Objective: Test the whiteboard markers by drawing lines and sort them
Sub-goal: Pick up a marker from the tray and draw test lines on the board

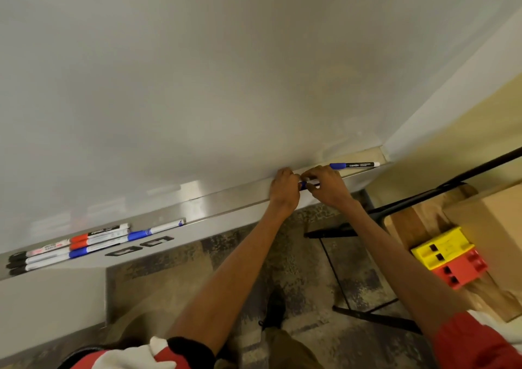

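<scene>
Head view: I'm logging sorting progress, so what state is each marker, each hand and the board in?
held blue marker: gripped by both hands over the tray; whether its cap is on is hidden.
left hand: curled round one end of it.
right hand: pinches the other end.
lone blue marker: lying at the tray's right end, capped.
marker group: lying side by side at the tray's left end.
whiteboard: no drawn lines visible.

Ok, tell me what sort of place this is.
Probably a meeting room or classroom: a wall whiteboard with a metal tray holding markers, patterned carpet underfoot, and a wooden table on black legs. The left hand and right hand grip a blue marker at the tray.
</scene>
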